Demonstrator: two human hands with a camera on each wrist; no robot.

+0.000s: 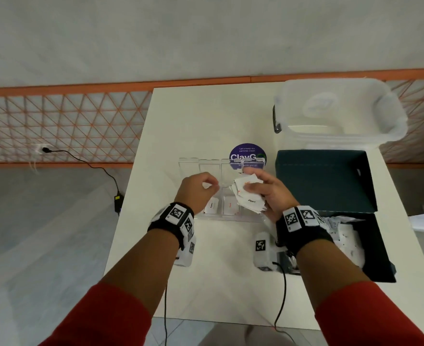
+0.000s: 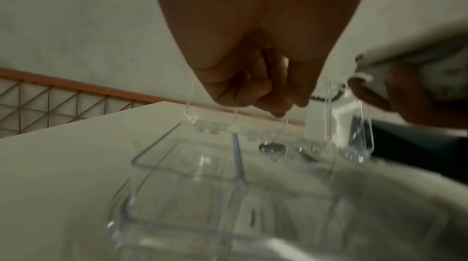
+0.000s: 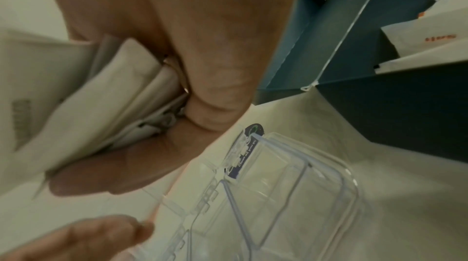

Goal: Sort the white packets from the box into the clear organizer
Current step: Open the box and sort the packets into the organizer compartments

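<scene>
My right hand (image 1: 251,181) grips a fanned stack of white packets (image 1: 249,199) over the right end of the clear organizer (image 1: 188,166). In the right wrist view my thumb and fingers clamp the stack of packets (image 3: 101,95) above the organizer (image 3: 291,175). My left hand (image 1: 214,185) hovers over the organizer's middle, fingers curled, thumb and forefinger tips together, nothing visible in them. Two packets (image 1: 231,207) lie in the near compartments. The dark box (image 1: 378,250) at my right holds several more packets (image 1: 345,236).
The box's open lid (image 1: 326,181) stands behind it. A clear plastic tub (image 1: 338,113) sits at the table's back right. A round purple sticker (image 1: 248,152) is behind the organizer. Cables hang over the table's near edge (image 1: 206,318).
</scene>
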